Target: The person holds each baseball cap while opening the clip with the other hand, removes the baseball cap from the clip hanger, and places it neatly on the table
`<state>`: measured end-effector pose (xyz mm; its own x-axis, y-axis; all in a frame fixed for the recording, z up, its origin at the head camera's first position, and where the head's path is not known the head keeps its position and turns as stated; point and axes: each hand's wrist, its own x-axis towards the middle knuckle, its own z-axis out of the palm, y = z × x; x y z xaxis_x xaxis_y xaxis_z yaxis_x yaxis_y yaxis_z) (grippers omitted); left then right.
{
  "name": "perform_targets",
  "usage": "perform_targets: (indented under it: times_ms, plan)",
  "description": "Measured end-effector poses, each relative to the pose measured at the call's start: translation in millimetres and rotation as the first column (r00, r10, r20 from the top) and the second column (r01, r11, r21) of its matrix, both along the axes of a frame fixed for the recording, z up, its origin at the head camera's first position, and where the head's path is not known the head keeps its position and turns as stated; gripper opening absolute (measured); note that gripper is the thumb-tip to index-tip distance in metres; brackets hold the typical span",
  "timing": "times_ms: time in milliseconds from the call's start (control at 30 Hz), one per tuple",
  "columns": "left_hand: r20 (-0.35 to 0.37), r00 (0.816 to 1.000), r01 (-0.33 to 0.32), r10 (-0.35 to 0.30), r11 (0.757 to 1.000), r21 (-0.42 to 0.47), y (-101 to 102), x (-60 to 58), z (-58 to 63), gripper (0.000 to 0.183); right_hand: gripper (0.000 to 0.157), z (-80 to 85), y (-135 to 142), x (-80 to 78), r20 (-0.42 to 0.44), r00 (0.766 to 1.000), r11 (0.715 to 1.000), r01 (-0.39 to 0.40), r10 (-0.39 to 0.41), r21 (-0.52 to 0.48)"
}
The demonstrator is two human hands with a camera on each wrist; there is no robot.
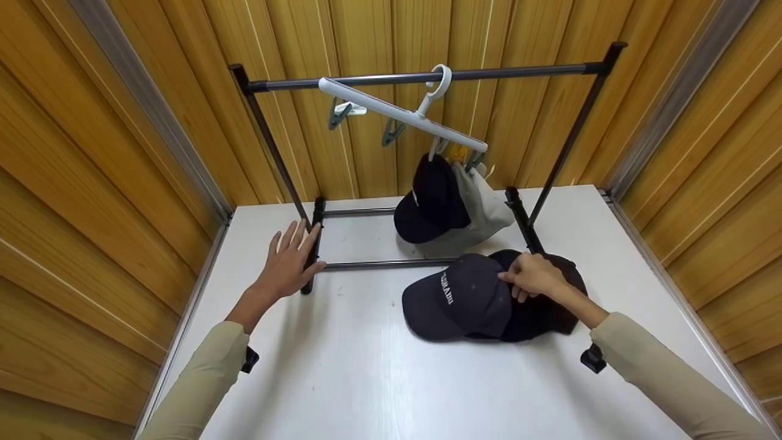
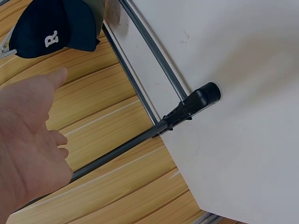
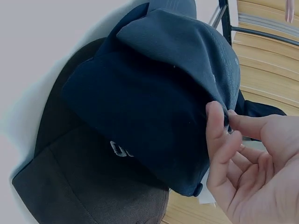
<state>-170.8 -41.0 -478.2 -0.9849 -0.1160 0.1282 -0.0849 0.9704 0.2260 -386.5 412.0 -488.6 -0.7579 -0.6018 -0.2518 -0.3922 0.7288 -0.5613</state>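
Note:
My right hand [image 1: 534, 275] pinches the rear edge of a navy baseball cap [image 1: 464, 299] with white lettering, thumb against fingertips. That cap lies over a darker cap [image 1: 525, 327] and a dark brown cap [image 3: 93, 186]; they overlap on the white tabletop. My left hand [image 1: 287, 260] holds nothing, its fingers spread beside the rack's left foot; whether it touches the foot I cannot tell. From a tilted white hanger [image 1: 379, 107] on the rack hang a dark cap [image 1: 434, 201], marked with a white R [image 2: 51, 38] in the left wrist view, and a pale cap [image 1: 489, 198].
A black metal garment rack [image 1: 519, 72] stands at the back of the white table [image 1: 360, 379], its lower bars near the surface. Green clips [image 1: 392, 132] dangle from the hanger's left half. Wood-patterned walls [image 1: 73, 201] enclose the back and sides.

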Motion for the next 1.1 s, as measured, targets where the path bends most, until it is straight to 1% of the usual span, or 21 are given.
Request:
perform_targets:
  times_ms: [167, 333, 467, 567, 700, 800, 867, 967, 1100]
  plan:
    - [-0.024, 0.999, 0.030, -0.030, 0.999, -0.013, 3, -2.8, -1.3, 0.078, 0.031, -1.6, 2, -0.1, -0.025, 1.000, 1.000, 0.010, -0.010, 0.006]
    - [-0.043, 0.997, 0.060, -0.060, 0.998, -0.020, 6, -8.7, -1.5, 0.076, 0.030, -2.0, 8, -1.7, -0.022, 1.000, 1.000, 0.018, -0.018, -0.007]
    - [-0.041, 0.997, 0.069, -0.070, 0.997, -0.023, 10, -14.8, 0.4, 0.075, 0.027, -0.5, 13, -4.6, -0.037, 0.999, 0.998, 0.013, -0.015, -0.057]
    - [-0.040, 0.996, 0.079, -0.080, 0.996, -0.032, 14, -21.6, 3.2, 0.075, 0.024, 1.4, 14, -6.8, -0.083, 0.996, 0.993, 0.015, -0.025, -0.117]
    - [-0.023, 0.996, 0.091, -0.092, 0.995, -0.035, 22, -31.4, 6.9, 0.075, 0.021, 3.0, 15, -8.4, -0.198, 0.979, 0.989, 0.026, -0.055, -0.145]
    - [-0.003, 0.993, 0.117, -0.117, 0.993, -0.024, 31, -42.1, 9.5, 0.075, 0.021, 2.0, 16, -8.4, -0.254, 0.964, 0.986, 0.035, -0.076, -0.161]
    - [-0.004, 0.990, 0.138, -0.138, 0.990, -0.019, 37, -51.2, 11.7, 0.075, 0.025, 0.8, 16, -8.5, -0.265, 0.962, 0.981, 0.022, -0.074, -0.193]
    - [0.003, 0.988, 0.152, -0.152, 0.988, -0.019, 46, -67.1, 17.4, 0.074, 0.030, -0.5, 12, -10.5, -0.271, 0.961, 0.969, -0.016, -0.053, -0.247]
    - [0.025, 0.986, 0.165, -0.165, 0.986, 0.004, 59, -92.1, 29.4, 0.073, 0.033, 0.5, 2, -15.8, -0.306, 0.952, 0.962, -0.058, -0.028, -0.267]
